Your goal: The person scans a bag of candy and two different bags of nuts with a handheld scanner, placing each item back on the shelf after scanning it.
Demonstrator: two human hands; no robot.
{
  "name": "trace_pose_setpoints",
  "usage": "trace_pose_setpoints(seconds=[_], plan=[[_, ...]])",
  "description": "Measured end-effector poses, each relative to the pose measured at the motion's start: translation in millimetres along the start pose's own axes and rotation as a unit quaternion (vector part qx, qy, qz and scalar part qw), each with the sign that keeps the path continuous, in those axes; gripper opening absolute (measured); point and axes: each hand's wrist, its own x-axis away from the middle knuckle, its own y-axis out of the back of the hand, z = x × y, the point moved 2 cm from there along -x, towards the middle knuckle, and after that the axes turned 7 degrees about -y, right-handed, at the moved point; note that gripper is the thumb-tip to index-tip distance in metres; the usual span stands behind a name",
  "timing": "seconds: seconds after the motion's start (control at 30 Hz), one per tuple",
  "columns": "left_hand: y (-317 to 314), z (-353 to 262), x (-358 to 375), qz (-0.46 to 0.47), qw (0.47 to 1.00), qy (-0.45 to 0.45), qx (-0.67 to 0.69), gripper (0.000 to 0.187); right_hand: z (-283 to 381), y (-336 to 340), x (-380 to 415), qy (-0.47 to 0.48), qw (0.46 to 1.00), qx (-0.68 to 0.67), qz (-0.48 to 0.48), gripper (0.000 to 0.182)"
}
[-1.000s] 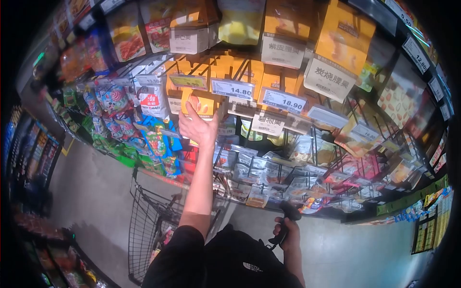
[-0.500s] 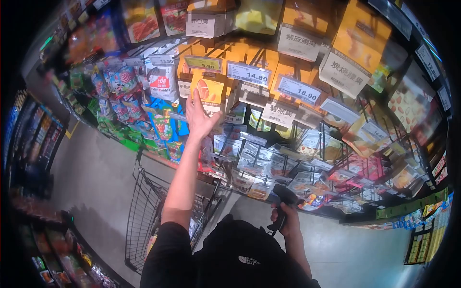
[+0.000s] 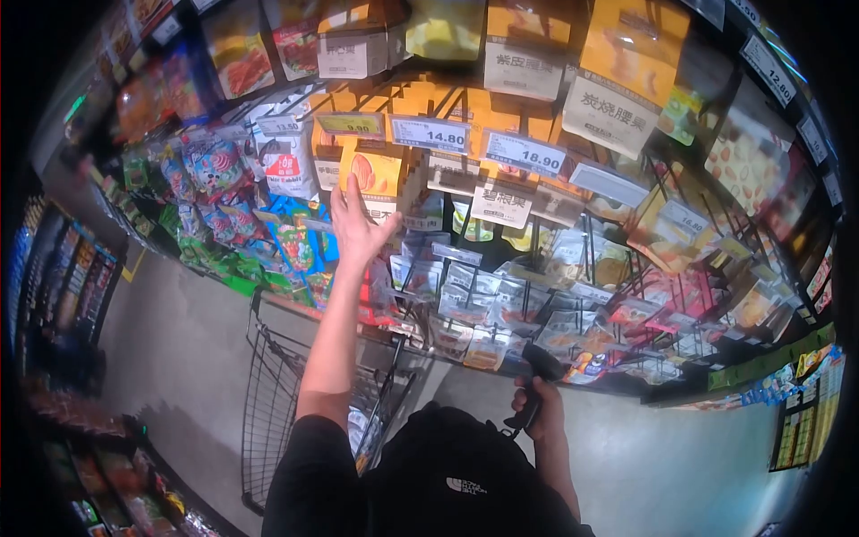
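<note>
My left hand (image 3: pixel 360 228) is raised to the rack with its fingers apart, against the lower front of an orange and white nut packet (image 3: pixel 371 174). The packet hangs below a yellow 9.90 price tag (image 3: pixel 351 124). Whether the fingers press on it or only lie before it is hard to tell. Low on the right, my right hand (image 3: pixel 540 407) is closed around the handle of a black handheld scanner-like device (image 3: pixel 541 365), whose head points up toward the shelf.
A wire shopping cart (image 3: pixel 268 394) stands below my left forearm, with some packets inside. Candy bags (image 3: pixel 215 166) hang at the left of the rack, small snack packets (image 3: pixel 483 300) lower down. Another shelf (image 3: pixel 67 277) runs along the far left.
The view has shifted, so the rack appears slightly further left. My left hand stays at the same packet, and my right hand still holds the device.
</note>
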Motion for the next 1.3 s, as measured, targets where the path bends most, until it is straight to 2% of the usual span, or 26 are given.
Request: trace_pose_setpoints(seconds=[0.33,0.37,0.4,0.47,0.53,0.6,0.73,0.93,1.0,1.1,1.3], plan=[[2.1,-23.0,-63.0,0.012,0.996,0.007,-0.092,0.095,-5.0,13.6,4.3,-0.029,0.999,0.0,-0.015,0.034],[-0.3,-24.5,-69.8,-0.002,0.996,-0.011,-0.092,0.081,-5.2,12.6,5.0,-0.032,0.999,-0.005,-0.009,0.035],[-1.0,-28.1,-77.5,-0.006,0.996,-0.014,-0.092,0.081,-4.5,10.5,5.2,-0.028,1.0,-0.006,-0.006,0.035],[-7.5,-32.7,-88.1,0.098,0.985,0.043,-0.136,0.069,-5.1,7.9,7.3,-0.027,0.999,-0.028,-0.007,0.031],[-9.4,-37.5,-97.1,0.12,0.977,0.056,-0.167,0.065,-5.5,4.4,9.6,-0.019,0.999,-0.03,-0.007,0.031],[-11.2,-40.6,-100.8,0.189,0.957,0.084,-0.205,0.065,-6.9,4.2,11.6,-0.01,0.999,-0.032,-0.009,0.031],[-10.5,-42.5,-100.6,0.199,0.952,0.084,-0.219,0.067,-9.2,7.0,14.2,0.008,0.999,-0.039,-0.032,0.03],[-1.9,-29.6,-91.1,0.126,0.977,0.079,-0.15,0.069,-13.3,7.3,13.0,0.011,0.998,-0.043,-0.054,0.026],[1.7,-26.7,-83.5,0.046,0.994,0.031,-0.094,0.069,-16.4,9.8,10.8,0.008,0.998,-0.044,-0.051,0.025],[15.6,-30.8,-77.5,-0.018,0.998,-0.016,-0.054,0.072,-18.0,12.5,2.3,-0.003,0.999,-0.04,-0.02,0.025],[31.9,-31.9,-64.1,-0.066,0.997,-0.049,-0.012,0.077,-20.9,12.1,-3.0,-0.033,0.998,-0.027,-0.037,0.025]])
